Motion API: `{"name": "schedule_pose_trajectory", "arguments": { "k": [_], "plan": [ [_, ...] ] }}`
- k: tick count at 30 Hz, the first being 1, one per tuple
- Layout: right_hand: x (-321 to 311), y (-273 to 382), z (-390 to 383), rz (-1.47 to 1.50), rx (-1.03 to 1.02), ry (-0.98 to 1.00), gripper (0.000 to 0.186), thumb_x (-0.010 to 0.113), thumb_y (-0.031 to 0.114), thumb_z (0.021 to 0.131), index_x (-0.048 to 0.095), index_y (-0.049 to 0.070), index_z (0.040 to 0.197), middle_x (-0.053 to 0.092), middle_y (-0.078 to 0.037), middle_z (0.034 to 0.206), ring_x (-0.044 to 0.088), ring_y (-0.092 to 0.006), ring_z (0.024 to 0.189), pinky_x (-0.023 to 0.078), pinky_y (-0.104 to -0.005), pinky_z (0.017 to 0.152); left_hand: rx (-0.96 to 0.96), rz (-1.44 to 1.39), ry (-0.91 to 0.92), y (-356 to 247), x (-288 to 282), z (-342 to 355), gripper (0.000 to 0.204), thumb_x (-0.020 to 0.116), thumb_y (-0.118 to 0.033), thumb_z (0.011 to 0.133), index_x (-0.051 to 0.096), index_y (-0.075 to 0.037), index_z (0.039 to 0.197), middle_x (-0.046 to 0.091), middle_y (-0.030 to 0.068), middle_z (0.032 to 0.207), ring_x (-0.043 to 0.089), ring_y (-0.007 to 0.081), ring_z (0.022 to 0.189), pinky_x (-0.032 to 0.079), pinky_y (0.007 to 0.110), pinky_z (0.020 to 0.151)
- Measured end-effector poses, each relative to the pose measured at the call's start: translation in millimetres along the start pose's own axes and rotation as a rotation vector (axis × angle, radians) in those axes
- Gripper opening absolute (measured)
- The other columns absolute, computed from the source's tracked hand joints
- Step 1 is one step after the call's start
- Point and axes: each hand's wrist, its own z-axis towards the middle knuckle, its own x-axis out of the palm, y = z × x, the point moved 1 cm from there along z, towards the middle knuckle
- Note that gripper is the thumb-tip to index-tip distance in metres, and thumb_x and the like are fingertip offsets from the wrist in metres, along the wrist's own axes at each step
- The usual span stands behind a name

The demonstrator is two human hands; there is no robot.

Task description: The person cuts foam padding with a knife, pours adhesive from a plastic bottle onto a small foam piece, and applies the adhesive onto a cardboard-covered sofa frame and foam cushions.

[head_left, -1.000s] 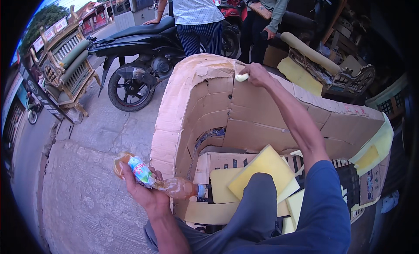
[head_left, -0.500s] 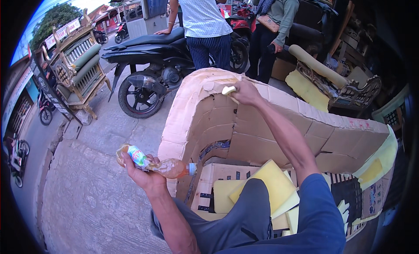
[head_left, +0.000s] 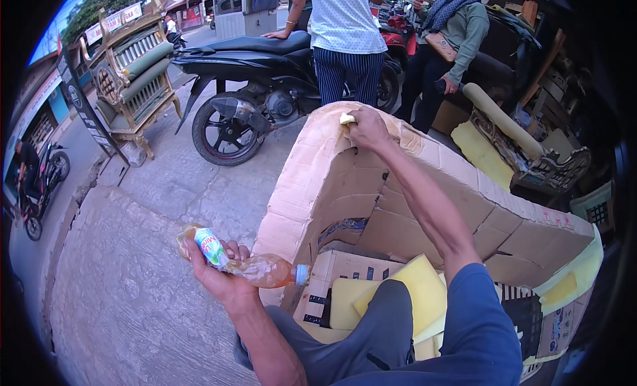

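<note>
Gripping a pale scrap (head_left: 347, 119), fingers closed tight on it, right hand (head_left: 368, 128) is at the top edge of the cardboard shell (head_left: 298, 180); contact unclear. Left hand (head_left: 229, 286) is wrapped firmly around the bottle (head_left: 269, 272), which lies nearly level, blue cap (head_left: 302, 274) on, amber liquid inside, fill level can't be told. Done: cardboard covers the back and side; yellow sheet (head_left: 561, 290) hangs at the right end. Apparently left: cardboard top mostly bare, foam (head_left: 424, 293) loose inside the shell, partly knee-blocked.
</note>
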Motion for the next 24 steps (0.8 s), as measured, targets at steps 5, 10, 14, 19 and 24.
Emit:
{"name": "schedule_pose_trajectory", "arguments": {
  "k": [5, 10, 14, 19, 24],
  "plan": [
    [-18, 35, -1, -0.008, -0.215, -0.122, 0.035, 0.06, 0.009, 0.074, 0.077, 0.015, 0.104, 0.07, -0.013, 0.096, 0.062, -0.0331, 0.096, 0.048, -0.0422, 0.089, 0.084, -0.052, -0.09, -13, 5, 8, 0.036, 0.053, -0.049, 0.099, 0.055, -0.013, 0.095, 0.051, 0.0016, 0.056, 0.049, 0.0142, 0.044, 0.038, 0.029, 0.04],
    [-9, 77, -85, 0.052, -0.513, 0.274, 0.036, 0.061, 0.003, 0.074, 0.077, 0.015, 0.104, 0.069, -0.01, 0.096, 0.063, -0.0308, 0.093, 0.049, -0.0404, 0.086, 0.127, -0.041, -0.078, -22, -11, 10, 0.035, 0.054, -0.049, 0.099, 0.053, -0.014, 0.099, 0.052, 0.0004, 0.061, 0.049, 0.0132, 0.044, 0.038, 0.028, 0.04],
    [-15, 99, -162, 0.594, -0.118, 0.09, 0.026, 0.066, 0.008, 0.083, 0.075, 0.009, 0.108, 0.07, -0.008, 0.094, 0.066, -0.0232, 0.088, 0.051, -0.0353, 0.08, 0.233, -0.007, -0.103, -27, -6, 15, 0.037, 0.051, -0.05, 0.1, 0.052, -0.014, 0.094, 0.048, 0.0018, 0.054, 0.046, 0.0129, 0.043, 0.036, 0.027, 0.04],
    [31, 126, -260, 1.326, 0.597, 0.331, 0.039, 0.069, 0.024, 0.092, 0.065, -0.005, 0.117, 0.07, -0.009, 0.098, 0.067, -0.0145, 0.089, 0.052, -0.0285, 0.08, 0.312, -0.011, -0.024, -32, -3, 14, 0.032, 0.055, -0.046, 0.099, 0.05, -0.014, 0.1, 0.048, -0.0003, 0.065, 0.046, 0.0111, 0.042, 0.034, 0.026, 0.036],
    [29, 155, -282, 1.55, 0.484, 0.405, 0.039, 0.067, 0.023, 0.093, 0.063, -0.006, 0.119, 0.069, -0.007, 0.099, 0.063, -0.0113, 0.088, 0.048, -0.0276, 0.081, 0.246, 0.066, -0.054, -26, 1, 14, 0.04, 0.051, -0.05, 0.099, 0.05, -0.013, 0.085, 0.043, 0.0016, 0.048, 0.041, 0.013, 0.038, 0.032, 0.026, 0.038]
  ]
}}
